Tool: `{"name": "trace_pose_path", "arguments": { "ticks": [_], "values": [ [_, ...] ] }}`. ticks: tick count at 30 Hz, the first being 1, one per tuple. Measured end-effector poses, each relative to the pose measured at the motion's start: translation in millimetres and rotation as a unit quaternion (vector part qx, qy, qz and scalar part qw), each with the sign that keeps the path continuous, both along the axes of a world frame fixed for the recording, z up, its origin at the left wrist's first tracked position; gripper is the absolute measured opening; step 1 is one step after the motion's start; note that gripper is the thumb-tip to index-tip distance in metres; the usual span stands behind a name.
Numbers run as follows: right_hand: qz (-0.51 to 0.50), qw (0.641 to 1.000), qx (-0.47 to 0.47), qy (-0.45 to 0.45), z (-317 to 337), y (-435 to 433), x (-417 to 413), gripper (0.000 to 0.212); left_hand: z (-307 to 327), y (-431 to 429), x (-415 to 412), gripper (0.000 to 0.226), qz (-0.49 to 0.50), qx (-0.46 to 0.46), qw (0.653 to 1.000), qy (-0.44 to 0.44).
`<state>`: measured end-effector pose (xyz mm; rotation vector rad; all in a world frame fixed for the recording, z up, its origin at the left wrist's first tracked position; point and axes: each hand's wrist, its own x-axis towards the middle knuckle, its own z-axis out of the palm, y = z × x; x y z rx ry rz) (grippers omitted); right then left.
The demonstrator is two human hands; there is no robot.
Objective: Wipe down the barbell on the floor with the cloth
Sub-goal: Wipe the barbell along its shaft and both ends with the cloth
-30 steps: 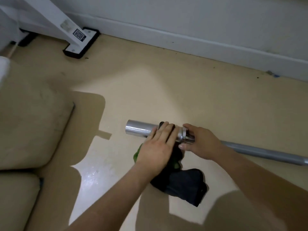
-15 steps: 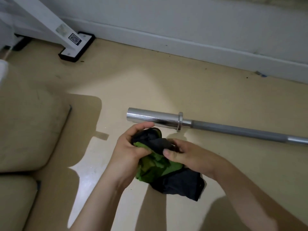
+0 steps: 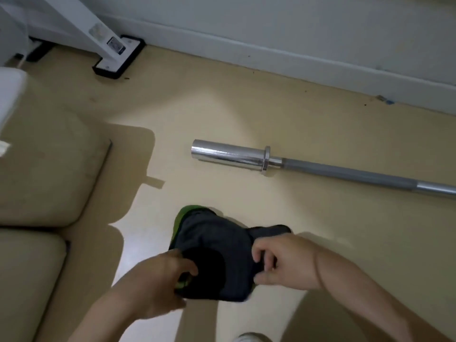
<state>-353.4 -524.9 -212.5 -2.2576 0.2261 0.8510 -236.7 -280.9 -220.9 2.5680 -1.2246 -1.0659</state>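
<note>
Both hands [image 3: 158,280] [image 3: 283,262] grip the cloth [image 3: 217,243], apart from the barbell [image 3: 229,155].

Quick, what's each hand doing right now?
Left hand: closed, gripping the cloth.
Right hand: closed, gripping the same cloth.

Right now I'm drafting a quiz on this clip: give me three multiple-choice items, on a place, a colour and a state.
1. Where is the barbell relative to the cloth? A on it; B under it; C apart, beyond it on the floor.
2. What colour edges the dark cloth? A green; B red; C white.
3. What are the left hand and right hand doing? A idle; B gripping the cloth; C holding the barbell.
Answers: C, bare floor separates them; A, green shows at its far edge; B, fingers curl into it.
</note>
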Motion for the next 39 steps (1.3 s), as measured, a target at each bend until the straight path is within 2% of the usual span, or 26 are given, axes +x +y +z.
{"name": "trace_pose_path", "arguments": {
  "ticks": [2, 3, 5, 6, 7, 9, 10, 12, 14, 16, 17, 19, 23, 25, 26, 28, 30, 34, 35, 37, 39],
  "values": [
    [-0.114, 0.989, -0.013, -0.091, -12.8, 10.1, 6.8, 0.017, -8.7, -5.6, -2.8, 0.018, 0.071, -0.107, 0.989, -0.068],
    [-0.148, 0.978, -0.049, -0.140, -20.1, 17.6, 12.8, 0.021, -13.9, -12.6, -2.2, 0.016, 0.093, -0.146, 0.977, -0.123],
    [-0.120, 0.975, -0.121, -0.145, -36.6, 37.9, 22.4, 0.047, -30.7, -29.4, 5.4, 0.027, 0.083, -0.125, 0.965, -0.213],
    [-0.086, 0.975, -0.147, -0.140, -44.7, 48.5, 25.3, 0.050, -39.4, -34.7, 8.9, 0.036, 0.073, -0.093, 0.966, -0.230],
    [-0.068, 0.972, -0.162, -0.154, -49.1, 54.5, 27.2, 0.041, -45.5, -37.7, 12.3, 0.042, 0.063, -0.061, 0.966, -0.242],
    [-0.111, 0.959, -0.141, -0.220, -47.1, 51.7, 29.0, 0.017, -50.0, -37.0, 16.3, 0.043, 0.049, -0.024, 0.965, -0.258],
    [-0.146, 0.951, -0.113, -0.248, -38.3, 46.9, 29.9, 0.013, -50.7, -32.0, 17.5, 0.040, 0.044, -0.015, 0.961, -0.273],
    [-0.207, 0.948, -0.016, -0.243, -10.9, 41.0, 34.1, 0.009, -47.9, -20.9, 17.8, 0.030, 0.055, -0.015, 0.956, -0.288],
    [-0.210, 0.954, 0.075, -0.199, 23.3, 37.0, 39.0, 0.005, -40.9, -17.9, 17.4, 0.020, 0.090, -0.092, 0.965, -0.228],
    [-0.194, 0.954, 0.126, -0.189, 55.9, 31.4, 44.0, 0.004, -18.2, -19.8, 15.9, 0.014, 0.162, -0.197, 0.962, -0.096],
    [-0.198, 0.948, 0.153, -0.196, 71.5, 25.7, 45.3, 0.004, -0.7, -20.8, 16.6, 0.011, 0.227, -0.245, 0.942, -0.019],
    [-0.218, 0.928, 0.227, -0.198, 103.3, 10.6, 42.6, 0.004, 40.3, -16.3, 18.8, 0.010, 0.324, -0.330, 0.880, 0.106],
    [-0.234, 0.868, 0.394, -0.190, 149.7, -14.8, 28.7, 0.010, 124.7, -2.4, 14.8, 0.017, 0.320, -0.478, 0.786, 0.225],
    [-0.270, 0.853, 0.409, -0.181, 145.6, -18.6, 30.7, 0.018, 136.4, -9.6, 18.4, 0.023, 0.341, -0.515, 0.741, 0.264],
    [-0.305, 0.848, 0.394, -0.180, 134.1, -18.8, 33.3, 0.019, 134.0, -18.0, 23.2, 0.025, 0.348, -0.512, 0.738, 0.269],
    [-0.399, 0.833, 0.338, -0.182, 102.5, -17.4, 40.8, 0.017, 113.1, -38.1, 37.8, 0.028, 0.335, -0.471, 0.782, 0.232],
    [-0.476, 0.808, 0.293, -0.187, 70.7, -18.4, 51.8, 0.016, 78.0, -61.7, 55.3, 0.027, 0.326, -0.424, 0.832, 0.149],
    [-0.547, 0.782, 0.221, -0.202, 24.2, -30.3, 85.7, 0.011, 22.1, -118.0, 77.9, 0.036, 0.349, -0.365, 0.862, -0.049],
    [-0.554, 0.780, 0.203, -0.209, 14.7, -33.2, 94.9, 0.011, 11.4, -132.8, 79.3, 0.033, 0.327, -0.356, 0.872, -0.078],
    [-0.552, 0.784, 0.179, -0.220, 0.6, -37.9, 108.7, 0.014, -12.1, -159.0, 74.2, 0.025, 0.223, -0.329, 0.909, -0.127],
    [-0.510, 0.816, 0.153, -0.225, -5.0, -47.0, 114.3, 0.019, -38.4, -179.0, 65.6, 0.040, 0.075, -0.275, 0.936, -0.206]
  ]
}}
